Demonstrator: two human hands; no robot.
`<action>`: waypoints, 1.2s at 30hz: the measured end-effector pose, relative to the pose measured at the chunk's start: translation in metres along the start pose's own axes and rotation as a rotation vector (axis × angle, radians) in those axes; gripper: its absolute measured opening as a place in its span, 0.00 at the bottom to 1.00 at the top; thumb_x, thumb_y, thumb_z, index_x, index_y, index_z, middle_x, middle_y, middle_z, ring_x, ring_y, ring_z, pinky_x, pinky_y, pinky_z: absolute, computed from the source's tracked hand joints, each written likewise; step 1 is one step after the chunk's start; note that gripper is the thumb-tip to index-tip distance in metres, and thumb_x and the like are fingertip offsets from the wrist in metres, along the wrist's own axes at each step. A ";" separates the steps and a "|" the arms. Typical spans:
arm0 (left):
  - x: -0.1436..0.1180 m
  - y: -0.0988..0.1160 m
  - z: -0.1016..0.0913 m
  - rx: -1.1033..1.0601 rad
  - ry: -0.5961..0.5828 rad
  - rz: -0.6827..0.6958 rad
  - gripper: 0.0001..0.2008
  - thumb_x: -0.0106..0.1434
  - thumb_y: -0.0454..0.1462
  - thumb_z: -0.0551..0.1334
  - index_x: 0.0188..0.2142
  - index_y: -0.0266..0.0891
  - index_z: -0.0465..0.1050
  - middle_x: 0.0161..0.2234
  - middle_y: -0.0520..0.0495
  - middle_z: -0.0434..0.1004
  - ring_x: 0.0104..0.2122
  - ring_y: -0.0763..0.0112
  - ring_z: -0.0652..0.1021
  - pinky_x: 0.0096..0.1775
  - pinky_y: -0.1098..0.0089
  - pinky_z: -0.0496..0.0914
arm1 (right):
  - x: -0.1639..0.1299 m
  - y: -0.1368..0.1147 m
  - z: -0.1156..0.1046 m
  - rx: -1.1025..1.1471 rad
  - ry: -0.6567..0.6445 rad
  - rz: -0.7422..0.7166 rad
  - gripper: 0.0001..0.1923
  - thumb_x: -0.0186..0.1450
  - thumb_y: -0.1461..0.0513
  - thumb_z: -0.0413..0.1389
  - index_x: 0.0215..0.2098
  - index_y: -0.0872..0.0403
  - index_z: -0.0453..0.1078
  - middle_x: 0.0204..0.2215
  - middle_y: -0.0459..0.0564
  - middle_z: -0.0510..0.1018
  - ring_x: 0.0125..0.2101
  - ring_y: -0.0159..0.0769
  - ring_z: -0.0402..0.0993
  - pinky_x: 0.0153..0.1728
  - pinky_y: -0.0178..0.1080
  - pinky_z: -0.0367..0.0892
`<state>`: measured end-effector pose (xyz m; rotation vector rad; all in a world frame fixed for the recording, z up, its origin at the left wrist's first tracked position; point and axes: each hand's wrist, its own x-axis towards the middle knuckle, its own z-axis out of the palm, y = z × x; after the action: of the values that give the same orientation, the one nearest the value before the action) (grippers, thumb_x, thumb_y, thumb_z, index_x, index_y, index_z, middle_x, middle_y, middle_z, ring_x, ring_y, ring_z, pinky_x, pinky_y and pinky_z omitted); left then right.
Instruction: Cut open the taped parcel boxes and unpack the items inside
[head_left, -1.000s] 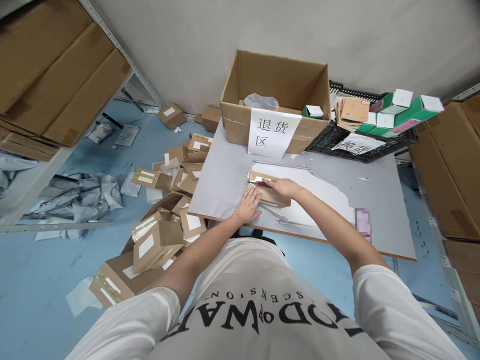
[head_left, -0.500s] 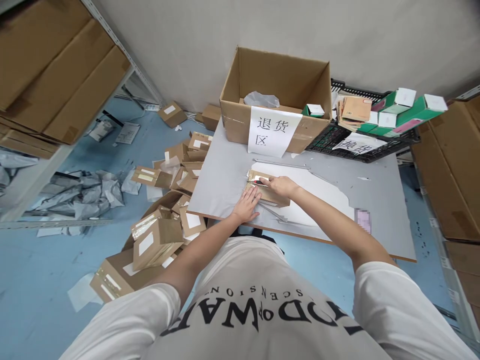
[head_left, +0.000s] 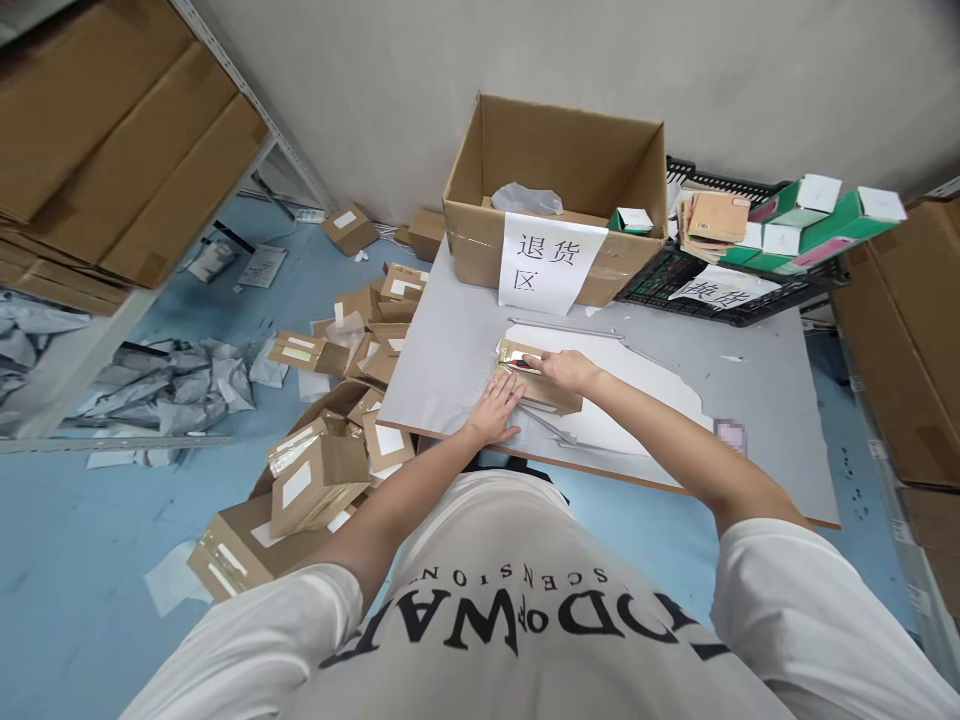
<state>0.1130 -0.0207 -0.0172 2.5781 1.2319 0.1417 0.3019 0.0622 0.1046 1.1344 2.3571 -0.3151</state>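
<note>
A small flat brown cardboard parcel [head_left: 551, 392] lies on the grey table [head_left: 750, 400], near its front left. My left hand [head_left: 497, 410] rests flat on the parcel's near left side and holds it down. My right hand [head_left: 568, 370] is closed on a small red-handled cutter [head_left: 517, 364], whose tip sits on the taped top of the parcel.
A big open carton [head_left: 559, 190] with a paper sign stands at the table's back. A black crate [head_left: 720, 270] of green and white boxes sits to its right. Several opened brown parcels [head_left: 330, 440] litter the blue floor at left. Shelves with flat cartons flank both sides.
The cutter and my right hand have crept slightly left along the parcel's top. My left hand stays pressed on the parcel.
</note>
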 end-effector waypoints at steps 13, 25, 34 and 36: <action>-0.001 0.002 -0.003 0.014 -0.003 0.009 0.48 0.53 0.51 0.63 0.65 0.32 0.45 0.67 0.32 0.37 0.66 0.48 0.42 0.62 0.50 0.45 | -0.004 -0.005 -0.005 -0.008 -0.015 0.023 0.25 0.68 0.63 0.43 0.63 0.49 0.52 0.46 0.61 0.76 0.40 0.45 0.76 0.35 0.40 0.65; -0.001 0.004 -0.005 0.018 -0.029 -0.015 0.48 0.54 0.51 0.62 0.66 0.33 0.43 0.67 0.33 0.37 0.66 0.50 0.42 0.62 0.51 0.44 | -0.062 0.052 0.032 -0.009 -0.118 0.068 0.29 0.64 0.67 0.48 0.63 0.47 0.55 0.46 0.59 0.76 0.40 0.48 0.75 0.33 0.41 0.63; 0.000 0.008 -0.009 0.082 -0.078 -0.033 0.49 0.55 0.53 0.61 0.66 0.33 0.41 0.67 0.33 0.37 0.66 0.50 0.42 0.63 0.54 0.43 | -0.108 0.076 0.050 0.004 -0.098 0.102 0.28 0.66 0.65 0.46 0.64 0.46 0.53 0.41 0.57 0.77 0.35 0.45 0.75 0.28 0.37 0.58; 0.000 0.008 -0.009 0.082 -0.081 -0.034 0.49 0.54 0.53 0.61 0.66 0.33 0.41 0.67 0.33 0.37 0.66 0.50 0.42 0.63 0.54 0.43 | -0.116 0.079 0.053 0.012 -0.084 0.115 0.27 0.66 0.64 0.46 0.63 0.45 0.53 0.41 0.57 0.77 0.34 0.44 0.75 0.28 0.37 0.57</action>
<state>0.1170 -0.0238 -0.0058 2.6025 1.2760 -0.0199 0.4424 0.0126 0.1221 1.2324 2.2103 -0.3293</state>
